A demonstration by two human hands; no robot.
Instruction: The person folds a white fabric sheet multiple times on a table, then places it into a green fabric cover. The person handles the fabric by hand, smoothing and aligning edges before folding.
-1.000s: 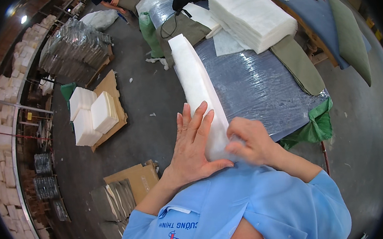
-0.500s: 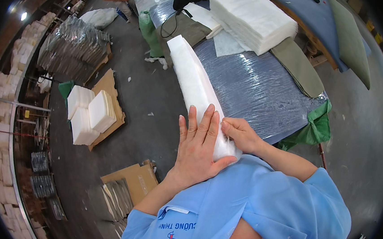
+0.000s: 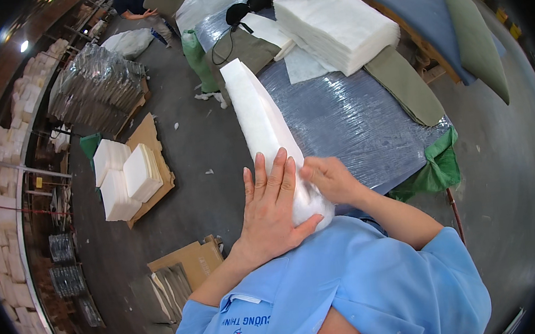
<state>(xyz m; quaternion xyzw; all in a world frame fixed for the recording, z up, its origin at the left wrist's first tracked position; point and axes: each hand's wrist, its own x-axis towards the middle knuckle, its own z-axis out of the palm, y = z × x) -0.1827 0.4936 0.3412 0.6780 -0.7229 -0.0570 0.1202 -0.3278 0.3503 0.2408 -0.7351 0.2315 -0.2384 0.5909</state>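
Observation:
A long white piece wrapped in fluffy batting (image 3: 255, 108) stands on edge in front of me, running from my blue shirt out along the left side of the table (image 3: 352, 129). My left hand (image 3: 267, 208) lies flat against its left side, fingers stretched and thumb apart toward the near end. At its right edge my right hand (image 3: 331, 177) is closed, fingers curled on the batting; their tips are partly hidden. Beyond, a thick stack of white batting sheets (image 3: 341, 29) lies on the plastic-covered table, and an olive fabric cover (image 3: 406, 87) is to its right.
Green cloth (image 3: 436, 169) hangs off the table's near right corner. Another olive cover (image 3: 247, 49) lies at the far left with a black cap (image 3: 248, 6). On the floor at left are white foam blocks (image 3: 139, 174) on cardboard. A person (image 3: 135, 8) stands far off.
My right hand has turned, its knuckles now more to the top, and shifted slightly up along the batting's edge. My left hand keeps its flat press. The whole view has shifted a little.

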